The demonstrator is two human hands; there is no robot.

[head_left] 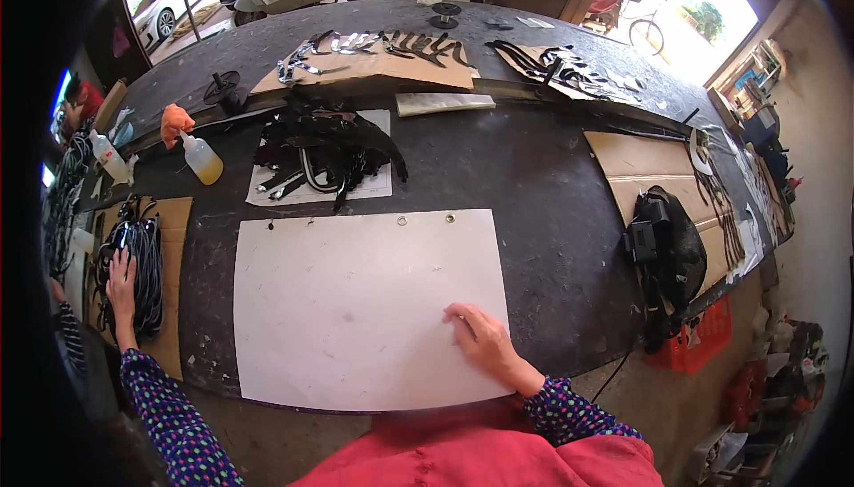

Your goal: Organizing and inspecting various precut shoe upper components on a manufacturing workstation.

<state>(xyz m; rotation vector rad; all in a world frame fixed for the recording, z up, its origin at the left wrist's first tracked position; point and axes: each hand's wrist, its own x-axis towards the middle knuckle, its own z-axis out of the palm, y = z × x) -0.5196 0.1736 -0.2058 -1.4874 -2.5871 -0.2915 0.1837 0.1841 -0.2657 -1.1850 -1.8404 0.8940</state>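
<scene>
My left hand (122,291) lies on a thick bundle of dark, shiny strips (149,278), its fingers stretched out. That bundle rests on a brown cardboard sheet (173,309) at the left. Over the right part of a large white sheet (347,309) is my right hand (483,338), with fingers curled in and nothing visible in them. Metal eyelets and holes line the white sheet's far edge. Just beyond it, a heap of black strips (356,149), some with shiny silvery faces, sits on white paper.
A bottle of yellow liquid (205,162) and an orange cloth (177,122) stand far left. Cut strips (427,47) lie on cardboard across the dark table (551,220). To the right are a black mesh bag (672,256) and, below the table, a red crate (703,340).
</scene>
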